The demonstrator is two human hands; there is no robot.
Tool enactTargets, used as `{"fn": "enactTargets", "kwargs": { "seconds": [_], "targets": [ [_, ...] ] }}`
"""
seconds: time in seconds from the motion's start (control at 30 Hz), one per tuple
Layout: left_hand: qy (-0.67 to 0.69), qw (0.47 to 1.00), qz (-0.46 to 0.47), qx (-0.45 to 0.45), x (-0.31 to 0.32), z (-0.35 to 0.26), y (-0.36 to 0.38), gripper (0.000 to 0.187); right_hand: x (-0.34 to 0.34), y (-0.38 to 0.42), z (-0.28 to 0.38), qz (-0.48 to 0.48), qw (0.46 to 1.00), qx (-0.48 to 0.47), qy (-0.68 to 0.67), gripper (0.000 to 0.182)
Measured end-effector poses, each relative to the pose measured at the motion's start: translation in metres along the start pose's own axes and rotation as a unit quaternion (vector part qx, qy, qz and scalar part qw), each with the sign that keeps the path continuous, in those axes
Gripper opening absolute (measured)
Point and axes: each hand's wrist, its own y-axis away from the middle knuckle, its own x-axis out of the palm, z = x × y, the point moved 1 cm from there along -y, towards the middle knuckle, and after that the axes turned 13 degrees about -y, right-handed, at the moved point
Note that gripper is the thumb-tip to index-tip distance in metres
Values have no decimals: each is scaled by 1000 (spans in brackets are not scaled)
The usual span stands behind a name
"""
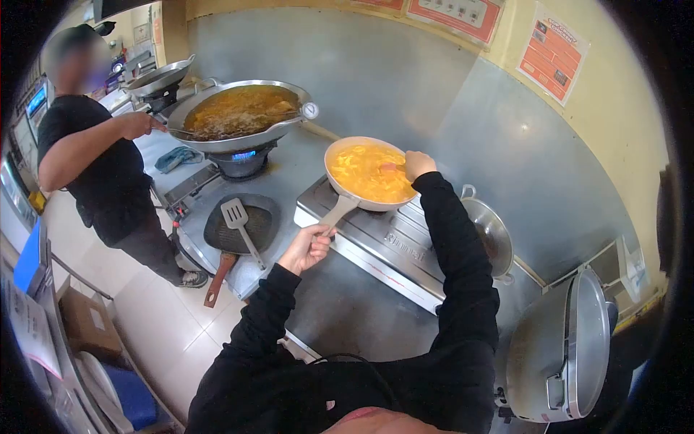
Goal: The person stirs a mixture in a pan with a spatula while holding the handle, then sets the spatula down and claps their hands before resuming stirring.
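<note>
A light-coloured frying pan (pixel 376 140) with a yellow, egg-like mixture (pixel 365 173) in it sits over the portable gas stove (pixel 405 242). My left hand (pixel 309 249) is wrapped round the pan's handle, on the near side. At the right rim my right hand (pixel 418 166) is closed over the mixture. It grips a utensil whose reddish end (pixel 389 167) shows in the egg; the rest is hidden by my fingers. Left of my left hand, a dark grill pan (pixel 217 230) with a brown handle lies on the counter, a slotted turner (pixel 235 217) across it.
A large wok (pixel 303 95) of bubbling oil stands over a lit burner (pixel 242 159) at back left. A co-worker (pixel 94 152) in black holds a tool in it. On the right are a metal pan (pixel 499 217) and a big lidded pot (pixel 538 362). A cloth (pixel 177 159) lies by the burner.
</note>
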Motion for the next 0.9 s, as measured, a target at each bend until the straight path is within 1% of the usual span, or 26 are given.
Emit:
{"fn": "enactTargets", "kwargs": {
  "seconds": [0.1, 0.2, 0.3, 0.4, 0.5, 0.6, 0.7, 0.8, 0.9],
  "targets": [
    [-1, 1000, -3, -3, 0, 0, -1, 17, 17, -7, -2, -4, 999, -2, -48, 19],
    [-3, 1000, 7, -1, -2, 2, -3, 17, 16, -7, 10, 26, 994, -15, -108, 20],
    [-8, 1000, 3, -3, 0, 1, -1, 16, 22, -20, 18, 87, 987, -65, -122, 24],
    [7, 1000, -12, 0, 1, 1, -1, 14, 6, -21, 34, 151, 975, -119, -112, 29],
    [-11, 1000, -20, 13, 2, 1, -1, 14, -8, -18, 45, 213, 959, -148, -116, 31],
    [-6, 1000, -18, 10, -1, 1, -3, 14, -55, 15, 71, 248, 953, -155, -79, 33],
    [-6, 1000, -12, 2, -2, 2, -3, 16, -72, 31, 74, 242, 955, -173, -18, 39],
    [12, 1000, -7, -5, -3, 3, -3, 17, -94, 59, 77, 166, 974, -155, -9, 20],
    [8, 1000, -3, 1, -3, 2, -3, 18, -102, 84, 82, 134, 980, -144, -11, 17]
  ]
}}
